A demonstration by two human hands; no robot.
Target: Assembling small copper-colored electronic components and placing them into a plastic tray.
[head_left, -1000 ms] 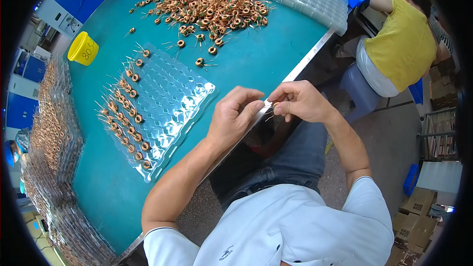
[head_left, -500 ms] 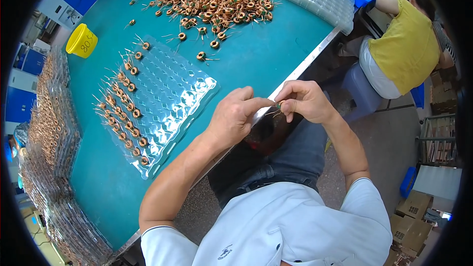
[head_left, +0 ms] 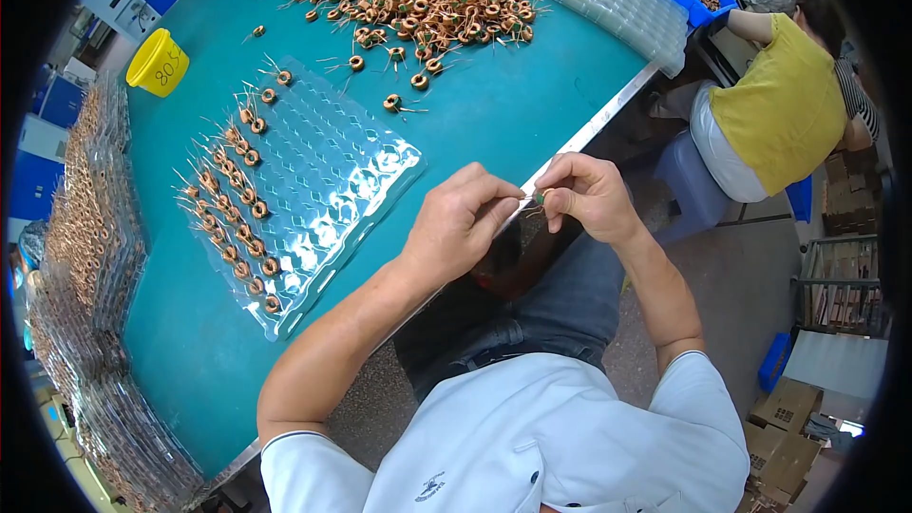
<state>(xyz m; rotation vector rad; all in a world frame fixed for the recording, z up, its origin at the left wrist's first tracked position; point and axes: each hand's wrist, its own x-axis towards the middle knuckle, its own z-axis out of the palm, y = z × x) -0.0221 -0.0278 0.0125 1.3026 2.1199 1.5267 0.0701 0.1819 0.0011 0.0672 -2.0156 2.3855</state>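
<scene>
Near the table's front edge, my right hand (head_left: 597,201) pinches a small copper-wound toroid coil (head_left: 540,198) with a green part between thumb and forefinger. Thin copper leads stick out below it. From the left, the thumb and forefinger of my left hand (head_left: 458,218) close together at the coil's side, apparently on one of its wire leads; the fingertips partly hide the contact. A clear plastic tray (head_left: 323,157) with rows of pockets lies left of my hands. Several copper coils (head_left: 252,198) fill the rows along its left side, leads pointing outward.
A large heap of coils (head_left: 418,0) covers the far table. Filled trays (head_left: 76,323) are stacked at the left, near a yellow bucket (head_left: 160,65). Clear trays (head_left: 617,5) and a blue bin (head_left: 698,5) stand far right. A person in yellow (head_left: 779,109) sits beyond the table edge.
My left thumb and forefinger have drawn together beside the coil. The right hand keeps its pinch with little movement. The whole view has shifted slightly.
</scene>
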